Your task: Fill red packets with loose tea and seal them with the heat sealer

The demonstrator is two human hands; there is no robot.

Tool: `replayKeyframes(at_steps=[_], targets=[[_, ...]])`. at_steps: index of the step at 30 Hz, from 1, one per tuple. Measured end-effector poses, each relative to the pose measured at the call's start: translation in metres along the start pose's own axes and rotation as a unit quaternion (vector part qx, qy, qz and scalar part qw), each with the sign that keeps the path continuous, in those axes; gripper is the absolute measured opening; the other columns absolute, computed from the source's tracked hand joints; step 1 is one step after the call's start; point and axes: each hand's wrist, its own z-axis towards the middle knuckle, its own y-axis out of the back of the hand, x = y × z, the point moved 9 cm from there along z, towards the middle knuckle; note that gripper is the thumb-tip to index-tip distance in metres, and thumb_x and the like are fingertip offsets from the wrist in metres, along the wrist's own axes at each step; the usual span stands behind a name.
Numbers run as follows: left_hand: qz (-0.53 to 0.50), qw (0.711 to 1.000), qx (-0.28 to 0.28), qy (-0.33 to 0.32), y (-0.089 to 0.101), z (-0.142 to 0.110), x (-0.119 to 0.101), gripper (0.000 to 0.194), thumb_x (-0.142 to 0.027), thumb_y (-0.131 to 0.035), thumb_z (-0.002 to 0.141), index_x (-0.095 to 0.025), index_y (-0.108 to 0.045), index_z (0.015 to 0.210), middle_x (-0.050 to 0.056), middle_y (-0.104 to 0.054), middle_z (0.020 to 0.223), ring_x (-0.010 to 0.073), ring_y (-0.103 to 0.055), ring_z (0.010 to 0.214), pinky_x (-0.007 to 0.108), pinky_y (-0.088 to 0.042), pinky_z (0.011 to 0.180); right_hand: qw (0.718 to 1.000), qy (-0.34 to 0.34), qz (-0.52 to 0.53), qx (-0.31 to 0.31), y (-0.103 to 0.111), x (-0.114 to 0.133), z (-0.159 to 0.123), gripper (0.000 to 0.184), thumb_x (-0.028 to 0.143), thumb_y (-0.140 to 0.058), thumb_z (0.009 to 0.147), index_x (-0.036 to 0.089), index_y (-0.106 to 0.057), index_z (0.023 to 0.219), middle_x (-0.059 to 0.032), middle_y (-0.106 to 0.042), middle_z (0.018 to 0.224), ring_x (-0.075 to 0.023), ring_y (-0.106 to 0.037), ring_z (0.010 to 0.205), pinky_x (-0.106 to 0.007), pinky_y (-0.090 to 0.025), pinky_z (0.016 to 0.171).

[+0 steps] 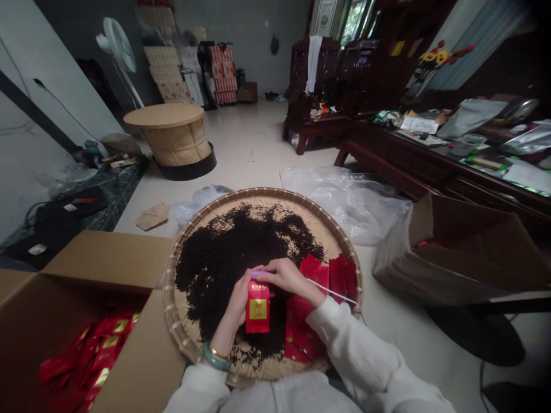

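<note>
Over a round bamboo tray [171, 312], my left hand [237, 304] grips the side of a red packet [257, 310] with a gold label, held upright. Across the packet's top edge lies a slim purple bag sealer [260, 276], with my right hand [286, 276] closed on it. From near my right wrist, a white cord [331, 291] runs off to the right. Dark, twisted tea leaves [228, 246] cover much of the tray beneath my hands. Flat red packets [297, 327] lie on the tray's right side, partly hidden by my right forearm.
At the lower left, an open cardboard box [161, 350] holds several red packets [103, 350]. Another open carton [396, 258] stands right of the tray. Clear plastic sheeting [344, 201] lies beyond it on the floor, near a dark wooden table [396, 152]. A round-topped wooden drum [176, 137] stands farther back.
</note>
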Motion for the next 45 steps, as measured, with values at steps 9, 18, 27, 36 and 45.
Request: replayKeyframes(at_steps=[9,18,27,36,45], targets=[[0.022,1.000,-0.005,-0.016,0.006,-0.001,-0.002,0.069,-0.068,-0.062,0.069,-0.011,-0.053,0.107,0.016,-0.072,0.085,0.0233,-0.069,0.061,0.029,-0.052,0.050,0.997,-0.048,0.047,-0.039,0.014,-0.026,0.005,0.040,0.049,-0.052,0.088,0.017,-0.074,0.096,-0.0038,-0.071,0.087,-0.0155,-0.061,0.073,-0.022,-0.038,0.064],[0.067,0.995,-0.022,-0.069,0.004,0.001,-0.006,0.048,-0.056,-0.071,0.067,-0.015,-0.053,0.085,0.004,-0.067,0.073,0.0161,-0.062,0.056,0.026,-0.047,0.056,0.996,-0.006,-0.027,-0.083,0.010,-0.023,0.001,0.030,0.043,-0.062,0.084,0.016,-0.071,0.093,-0.0070,-0.066,0.087,-0.0171,-0.059,0.081,-0.025,-0.041,0.072],[0.159,0.975,-0.063,-0.141,0.012,-0.004,-0.024,0.044,-0.056,-0.068,0.067,-0.014,-0.056,0.064,-0.003,-0.051,0.057,0.0095,-0.042,0.052,0.020,-0.033,0.050,0.985,-0.017,0.167,-0.025,-0.014,-0.014,0.001,0.026,0.036,-0.065,0.078,0.014,-0.066,0.065,0.0012,-0.060,0.061,-0.0110,-0.052,0.058,-0.022,-0.038,0.057],[0.111,0.990,-0.028,-0.076,0.010,-0.007,-0.016,0.047,-0.057,-0.070,0.065,-0.012,-0.066,0.075,0.005,-0.067,0.071,0.0149,-0.055,0.061,0.024,-0.041,0.058,0.945,-0.075,0.315,0.039,-0.024,-0.027,-0.005,0.038,0.051,-0.067,0.072,0.014,-0.063,0.067,0.0006,-0.057,0.055,-0.0104,-0.051,0.050,-0.025,-0.046,0.056],[0.037,0.999,0.038,-0.008,0.006,-0.005,0.009,0.052,-0.060,-0.067,0.070,-0.010,-0.067,0.085,0.007,-0.067,0.072,0.0174,-0.060,0.061,0.027,-0.046,0.060,0.950,-0.089,0.298,-0.029,-0.018,-0.029,-0.006,0.036,0.050,-0.069,0.070,0.015,-0.060,0.067,0.0006,-0.056,0.054,-0.0128,-0.053,0.047,-0.025,-0.044,0.048]])
